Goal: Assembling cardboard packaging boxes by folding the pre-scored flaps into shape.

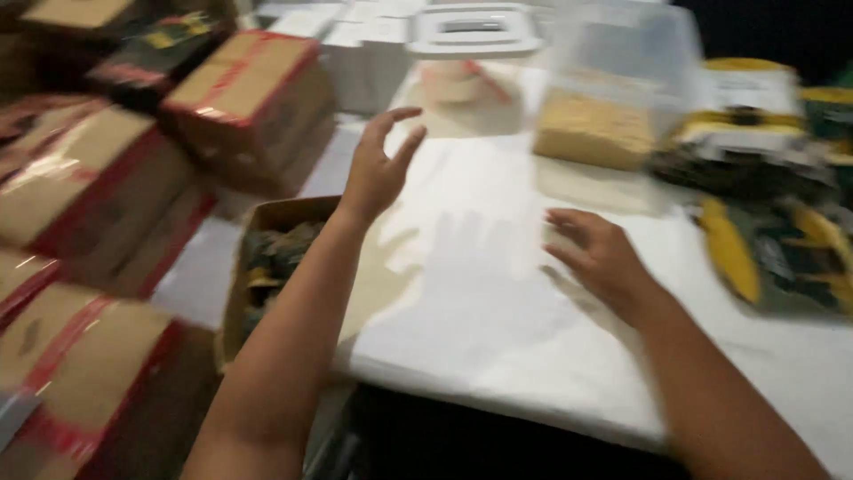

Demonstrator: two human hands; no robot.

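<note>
My left hand [378, 169] is raised above the left edge of a white-covered table [480, 311], fingers spread and holding nothing. It hovers just past an open cardboard box [267, 267] filled with dark packets. My right hand [600, 253] rests low over the table's white cover, fingers apart and empty. The whole view is blurred by motion.
Sealed cardboard boxes with red tape [240, 98] are stacked along the left. A clear plastic tub [613, 89] holding something tan stands at the back of the table, a white lid [471, 31] behind it. Yellow-and-dark packets [773, 213] lie piled at the right.
</note>
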